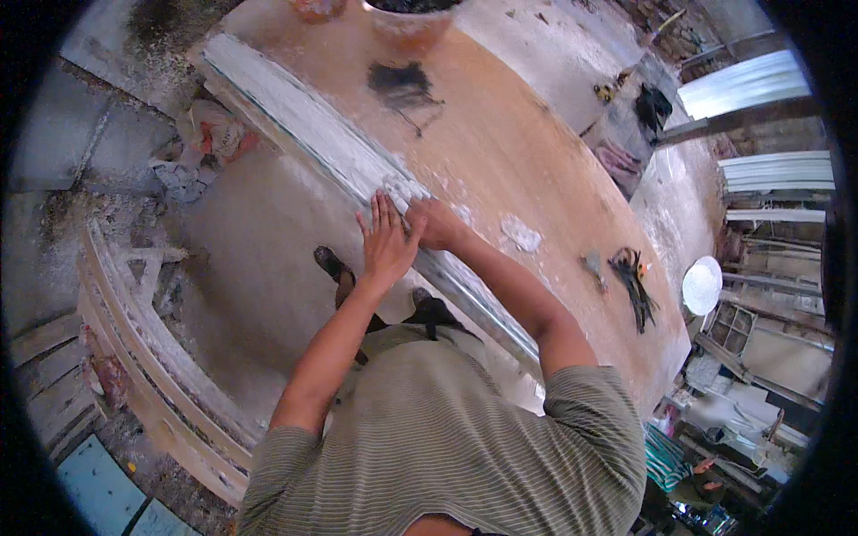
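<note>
A long, narrow strip (pixel 308 125) coated in white, perhaps a mould, runs diagonally along the near edge of the big tan table (pixel 500 134). My left hand (pixel 389 243) lies on the strip with its fingers stretched out and pointing away from me. Right beside it, my right hand (pixel 433 223) has its fingers curled down against the white surface. What those fingers grip, if anything, is hidden. A loose white clump (pixel 407 188) sits just beyond both hands. White crumbs and a larger white lump (pixel 520 234) are on the table to the right.
A tub with dark contents (pixel 413 25) stands at the far end, near a dark fibrous clump (pixel 399 80). Black strips (pixel 635 290) lie on the right, with a white basin (pixel 702 286) past them. A curved wooden frame (pixel 156 366) is at left; another person (pixel 702 487) is at lower right.
</note>
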A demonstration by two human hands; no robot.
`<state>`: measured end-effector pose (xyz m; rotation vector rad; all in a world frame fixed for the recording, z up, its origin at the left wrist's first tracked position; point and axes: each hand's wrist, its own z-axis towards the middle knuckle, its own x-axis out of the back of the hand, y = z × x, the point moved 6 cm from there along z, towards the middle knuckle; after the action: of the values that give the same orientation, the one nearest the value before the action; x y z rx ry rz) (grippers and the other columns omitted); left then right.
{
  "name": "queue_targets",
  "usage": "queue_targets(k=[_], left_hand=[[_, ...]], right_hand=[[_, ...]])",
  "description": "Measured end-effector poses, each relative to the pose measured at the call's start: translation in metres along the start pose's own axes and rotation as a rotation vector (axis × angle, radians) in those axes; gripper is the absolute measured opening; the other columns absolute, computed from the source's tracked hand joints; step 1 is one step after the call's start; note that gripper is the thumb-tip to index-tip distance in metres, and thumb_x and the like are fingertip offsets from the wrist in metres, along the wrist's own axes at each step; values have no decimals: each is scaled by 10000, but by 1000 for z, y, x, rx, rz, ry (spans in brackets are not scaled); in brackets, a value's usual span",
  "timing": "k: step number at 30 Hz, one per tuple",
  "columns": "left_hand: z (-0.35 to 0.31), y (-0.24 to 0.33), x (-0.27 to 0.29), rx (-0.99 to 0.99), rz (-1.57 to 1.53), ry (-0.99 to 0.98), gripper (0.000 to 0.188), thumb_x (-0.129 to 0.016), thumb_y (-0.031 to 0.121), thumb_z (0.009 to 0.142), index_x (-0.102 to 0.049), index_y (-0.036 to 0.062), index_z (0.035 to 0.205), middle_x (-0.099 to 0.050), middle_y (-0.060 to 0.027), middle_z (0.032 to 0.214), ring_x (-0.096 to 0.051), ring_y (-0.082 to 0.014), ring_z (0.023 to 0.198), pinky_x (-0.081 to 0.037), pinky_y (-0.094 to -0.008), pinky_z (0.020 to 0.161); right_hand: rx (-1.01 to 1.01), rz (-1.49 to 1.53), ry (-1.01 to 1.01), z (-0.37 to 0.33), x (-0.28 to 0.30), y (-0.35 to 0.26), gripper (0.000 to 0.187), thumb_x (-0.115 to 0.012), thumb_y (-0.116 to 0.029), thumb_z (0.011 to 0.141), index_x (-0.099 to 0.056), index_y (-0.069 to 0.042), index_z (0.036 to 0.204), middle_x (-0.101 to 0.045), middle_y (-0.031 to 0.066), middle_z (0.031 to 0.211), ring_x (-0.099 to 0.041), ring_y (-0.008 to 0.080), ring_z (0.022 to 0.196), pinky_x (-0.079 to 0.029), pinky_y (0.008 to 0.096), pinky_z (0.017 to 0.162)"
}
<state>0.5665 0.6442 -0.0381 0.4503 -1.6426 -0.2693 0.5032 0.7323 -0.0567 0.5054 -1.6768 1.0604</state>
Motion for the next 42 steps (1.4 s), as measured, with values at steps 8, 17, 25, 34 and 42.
queue_targets(k=[8,17,25,34,42], left_hand=[[-131,149,-78,-12,74,-68,930,-302,617,1008,-125,-140,1519,-102,-283,1623,-77,-378,1527,-22,-607,1196],[-269,294,-175,-91,-57,28,950,-321,637,988,-203,-156,1498,-142,-291,1614,-88,-367,1528,-2,-586,1203],[-395,428,-256,-111,7,-62,961,-346,640,978,-207,-158,1496,-149,-289,1614,-87,-366,1529,-9,-583,1205],[-524,566,-340,-151,-57,-32,987,-365,648,967,-174,-159,1502,-137,-286,1618,-89,-369,1528,3,-571,1209],[-655,700,-416,-154,-46,-44,958,-357,626,982,-176,-156,1503,-139,-291,1614,-90,-370,1528,0,-568,1210]], right_hand=[[-57,-21,-238,-213,-14,3,281,-620,-283,814,-670,-17,888,-606,193,995,-626,368,940,-508,457,822],[-116,-57,-195,-438,-14,-2,319,-635,-277,803,-685,35,845,-634,250,923,-645,416,873,-520,491,768],[-192,-90,-250,-643,-36,1,345,-618,-293,815,-680,45,844,-631,263,928,-644,426,910,-522,489,781],[-191,-97,-256,-851,-44,-3,316,-640,-303,805,-687,9,815,-631,244,894,-645,399,869,-517,481,759],[-197,-38,-209,-1056,-76,7,334,-621,-324,788,-681,4,809,-642,228,924,-653,400,883,-524,478,770]])
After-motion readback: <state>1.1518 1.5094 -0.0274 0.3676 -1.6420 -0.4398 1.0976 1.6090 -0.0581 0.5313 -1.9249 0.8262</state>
